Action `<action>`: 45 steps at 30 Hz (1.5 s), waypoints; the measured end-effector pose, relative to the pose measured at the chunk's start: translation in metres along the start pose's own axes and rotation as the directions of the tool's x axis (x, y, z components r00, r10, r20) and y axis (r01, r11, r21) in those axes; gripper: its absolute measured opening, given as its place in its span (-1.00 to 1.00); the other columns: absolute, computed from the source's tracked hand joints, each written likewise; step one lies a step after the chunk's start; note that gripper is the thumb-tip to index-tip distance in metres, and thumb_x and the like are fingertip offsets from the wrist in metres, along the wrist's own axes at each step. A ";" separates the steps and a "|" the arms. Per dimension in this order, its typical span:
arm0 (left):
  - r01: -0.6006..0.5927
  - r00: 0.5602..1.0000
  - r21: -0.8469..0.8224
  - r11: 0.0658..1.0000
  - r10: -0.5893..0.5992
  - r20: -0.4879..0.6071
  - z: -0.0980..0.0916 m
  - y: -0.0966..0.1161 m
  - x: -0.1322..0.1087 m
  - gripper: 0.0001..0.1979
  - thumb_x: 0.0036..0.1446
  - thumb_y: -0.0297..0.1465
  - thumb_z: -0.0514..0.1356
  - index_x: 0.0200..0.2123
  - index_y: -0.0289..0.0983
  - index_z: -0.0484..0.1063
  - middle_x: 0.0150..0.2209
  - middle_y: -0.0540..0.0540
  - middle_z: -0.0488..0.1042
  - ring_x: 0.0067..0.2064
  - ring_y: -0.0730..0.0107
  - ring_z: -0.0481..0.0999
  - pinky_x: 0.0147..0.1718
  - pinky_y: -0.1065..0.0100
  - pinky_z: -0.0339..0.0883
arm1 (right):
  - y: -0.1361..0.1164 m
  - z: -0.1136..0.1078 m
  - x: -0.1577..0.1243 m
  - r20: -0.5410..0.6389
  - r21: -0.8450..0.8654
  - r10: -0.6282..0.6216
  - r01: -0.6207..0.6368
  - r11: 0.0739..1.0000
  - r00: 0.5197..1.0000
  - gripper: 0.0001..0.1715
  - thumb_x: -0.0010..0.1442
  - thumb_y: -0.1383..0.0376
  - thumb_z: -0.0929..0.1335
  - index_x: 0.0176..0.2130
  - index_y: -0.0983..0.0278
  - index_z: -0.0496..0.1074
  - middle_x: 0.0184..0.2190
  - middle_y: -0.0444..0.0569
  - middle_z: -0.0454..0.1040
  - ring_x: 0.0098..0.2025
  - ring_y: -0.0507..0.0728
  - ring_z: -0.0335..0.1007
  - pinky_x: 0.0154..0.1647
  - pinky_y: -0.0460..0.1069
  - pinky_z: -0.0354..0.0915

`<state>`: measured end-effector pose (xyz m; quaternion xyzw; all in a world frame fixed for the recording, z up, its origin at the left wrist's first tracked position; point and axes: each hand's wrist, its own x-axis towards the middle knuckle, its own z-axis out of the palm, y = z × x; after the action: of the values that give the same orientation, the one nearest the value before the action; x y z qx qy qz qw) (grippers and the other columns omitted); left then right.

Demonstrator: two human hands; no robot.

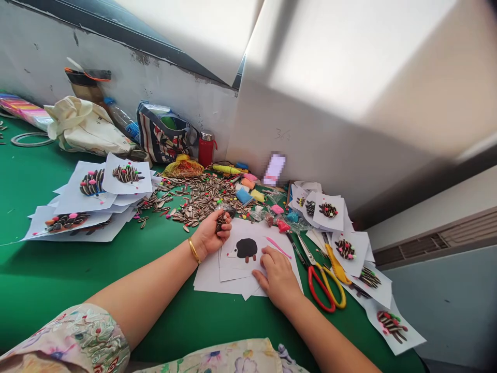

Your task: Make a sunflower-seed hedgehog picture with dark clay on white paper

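My left hand (214, 231) is closed around a small bunch of striped sunflower seeds (222, 221), just over the top left corner of the paper. On the sheet (233, 273) is a black hedgehog shape (247, 248) with brown legs and a small pink nose. My right hand (278, 274) rests on the paper's right side, thumb and fingers apart, with nothing visible in it. Beside its fingertips lies a thin pink modelling tool (278, 247). A heap of loose sunflower seeds (205, 194) spreads beyond my left hand.
Red- and yellow-handled scissors (321, 288) and a yellow cutter (337, 264) lie on the right. Seed-covered hedgehog pictures are piled on the left (87, 199) and right (351, 251). Coloured clay (244, 195), a red flask (206, 148), a phone (274, 169) and bags stand farther back.
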<state>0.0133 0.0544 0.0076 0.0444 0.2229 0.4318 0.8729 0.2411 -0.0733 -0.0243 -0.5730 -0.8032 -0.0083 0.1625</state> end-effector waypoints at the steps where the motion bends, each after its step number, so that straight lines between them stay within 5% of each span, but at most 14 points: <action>1: 0.002 1.000 -0.001 1.000 -0.002 0.001 0.000 0.000 -0.001 -0.79 0.33 -0.36 0.02 -0.36 -0.30 0.27 -0.50 0.04 0.23 -0.64 0.63 0.22 -0.82 0.62 -0.03 | -0.002 0.000 0.000 0.005 -0.006 0.010 -0.009 1.000 1.000 -0.80 0.17 0.25 0.41 -0.19 0.24 0.37 0.09 0.16 0.38 0.13 0.33 0.30 0.12 0.26 0.26; 10: 0.011 1.000 -0.031 0.999 -0.011 -0.007 0.001 0.000 -0.002 -0.91 0.25 -0.46 0.03 -0.33 -0.30 0.27 -0.48 0.03 0.23 -0.63 0.61 0.24 -0.81 0.63 -0.02 | -0.004 -0.017 0.009 0.037 0.026 0.050 -0.051 0.998 0.998 -0.85 0.25 0.19 0.35 -0.21 0.22 0.38 0.07 0.10 0.40 0.12 0.29 0.31 0.06 0.20 0.28; 17: 0.015 1.000 -0.064 0.998 -0.016 -0.010 0.001 -0.001 -0.001 -0.90 0.30 -0.44 0.03 -0.30 -0.31 0.28 -0.47 0.03 0.25 -0.62 0.63 0.25 -0.81 0.63 -0.02 | -0.012 -0.040 0.063 -0.030 0.154 -0.047 0.051 0.987 0.998 -0.88 0.26 0.32 0.32 -0.19 0.22 0.45 -0.18 0.02 0.50 -0.08 0.19 0.38 -0.06 0.07 0.28; 26: -0.029 1.000 -0.117 0.993 0.028 -0.012 0.003 0.007 -0.002 -0.85 0.34 -0.42 0.00 -0.30 -0.31 0.28 -0.45 -0.01 0.31 -0.62 0.64 0.26 -0.81 0.64 0.00 | -0.045 -0.021 0.143 -0.013 0.234 -0.087 0.088 0.968 0.996 -0.84 0.28 0.36 0.30 -0.20 0.21 0.50 -0.27 -0.06 0.51 -0.17 0.12 0.39 -0.17 -0.01 0.26; 35: -0.029 1.000 -0.201 0.979 0.026 -0.018 0.004 0.012 -0.002 -0.81 0.34 -0.41 -0.01 -0.31 -0.32 0.32 -0.54 0.00 0.30 -0.65 0.60 0.26 -0.84 0.62 0.01 | -0.051 -0.018 0.169 -0.027 0.267 -0.166 0.167 0.949 0.986 -0.79 0.30 0.35 0.30 -0.16 0.18 0.54 -0.26 -0.06 0.49 -0.15 0.10 0.39 -0.15 -0.03 0.27; 40: -0.098 0.995 -0.269 0.958 0.085 -0.058 0.002 0.017 -0.001 -0.81 0.33 -0.45 -0.01 -0.24 -0.33 0.38 -0.44 -0.11 0.46 -0.45 0.44 0.53 -0.50 0.43 0.52 | -0.050 -0.019 0.170 -0.093 0.327 -0.152 0.175 0.929 0.984 -0.69 0.32 0.36 0.27 0.00 0.18 0.49 -0.20 -0.02 0.46 -0.12 0.10 0.38 -0.08 -0.01 0.30; 45: -0.194 0.981 -0.255 0.947 0.190 -0.044 0.000 0.019 -0.001 -0.77 0.33 -0.45 -0.02 -0.18 -0.34 0.43 -0.21 -0.24 0.56 -0.15 0.17 0.62 -0.22 0.14 0.59 | -0.050 -0.021 0.162 -0.173 0.382 -0.104 0.164 0.909 0.980 -0.77 0.29 0.37 0.27 -0.12 0.22 0.49 -0.19 -0.02 0.46 -0.12 0.13 0.37 -0.04 0.01 0.29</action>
<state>-0.0015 0.0659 0.0130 -0.0522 0.1675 0.5404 0.8229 0.1534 0.0545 0.0485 -0.4699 -0.8114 0.0999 0.3329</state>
